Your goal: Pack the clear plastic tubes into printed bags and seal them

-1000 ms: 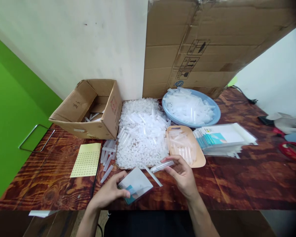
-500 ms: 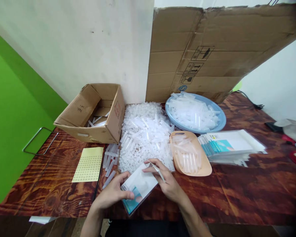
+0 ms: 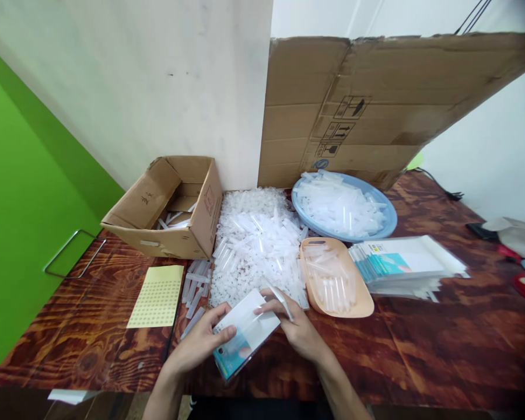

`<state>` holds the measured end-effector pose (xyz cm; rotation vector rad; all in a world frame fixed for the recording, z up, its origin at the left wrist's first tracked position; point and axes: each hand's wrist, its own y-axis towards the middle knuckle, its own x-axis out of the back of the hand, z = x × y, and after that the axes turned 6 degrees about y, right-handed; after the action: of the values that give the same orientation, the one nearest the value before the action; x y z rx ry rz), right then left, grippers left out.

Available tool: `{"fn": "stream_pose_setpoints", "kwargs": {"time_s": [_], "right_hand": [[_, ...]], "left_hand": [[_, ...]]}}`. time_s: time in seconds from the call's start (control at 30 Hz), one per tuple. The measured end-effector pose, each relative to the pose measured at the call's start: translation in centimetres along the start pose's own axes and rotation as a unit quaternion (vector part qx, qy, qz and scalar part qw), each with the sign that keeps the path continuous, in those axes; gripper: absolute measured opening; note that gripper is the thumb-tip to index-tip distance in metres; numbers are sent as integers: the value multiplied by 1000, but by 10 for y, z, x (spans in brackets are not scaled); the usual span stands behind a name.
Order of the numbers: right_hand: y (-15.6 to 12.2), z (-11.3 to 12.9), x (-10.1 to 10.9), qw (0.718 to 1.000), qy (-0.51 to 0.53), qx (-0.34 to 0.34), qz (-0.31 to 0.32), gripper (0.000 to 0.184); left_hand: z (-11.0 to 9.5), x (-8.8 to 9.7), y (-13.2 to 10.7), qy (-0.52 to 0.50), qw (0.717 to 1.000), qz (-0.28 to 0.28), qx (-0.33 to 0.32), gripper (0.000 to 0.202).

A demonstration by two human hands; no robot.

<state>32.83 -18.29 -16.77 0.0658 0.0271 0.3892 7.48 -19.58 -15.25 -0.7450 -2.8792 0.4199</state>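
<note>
A flat packaging bag (image 3: 251, 326) with a white and teal printed face is held at a slant above the table's front edge. My left hand (image 3: 207, 341) grips its left side, thumb lying across the printed face and fingers behind. At the upper right end is my right hand (image 3: 295, 326), fingers bent around the bag's end and a whitish flap (image 3: 279, 299) standing up between them. Whether anything is inside the bag I cannot make out. Just beyond the hands lies a broad heap of translucent plastic tubes and small clear pieces (image 3: 258, 251).
An orange tray (image 3: 367, 303) of tubes stands to the right, beside a stack of printed bags (image 3: 402, 259). Behind it is a blue basin (image 3: 391, 219) full of tubes. Leftward are a cardboard box (image 3: 166, 242), a yellow sticker sheet (image 3: 155, 297) and loose tubes (image 3: 195, 297).
The camera view has tipped up slightly. The bag has turned a little and its printed face shows more. My left thumb has shifted slightly up it; my right fingers remain at its end.
</note>
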Motion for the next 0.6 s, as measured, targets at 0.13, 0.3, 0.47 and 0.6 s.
{"fn": "stream_pose_setpoints", "kwargs": {"time_s": [0.13,0.3,0.47,0.6], "right_hand": [[1,0,0,998,19,6,-57,30],[1,13,-11,969,43,31,-242,23],[15,40,-37,983,99,22,-156,33],[19,36,-35,965,43,-21,-259,32]], "left_hand": [[2,-3,0,31,998,-53,-4,34],[-8,-21,3,179,942,-267,-99,31],[-14,-60,5,346,858,-186,-332,53],[-1,-70,3,350,851,-244,-307,41]]}}
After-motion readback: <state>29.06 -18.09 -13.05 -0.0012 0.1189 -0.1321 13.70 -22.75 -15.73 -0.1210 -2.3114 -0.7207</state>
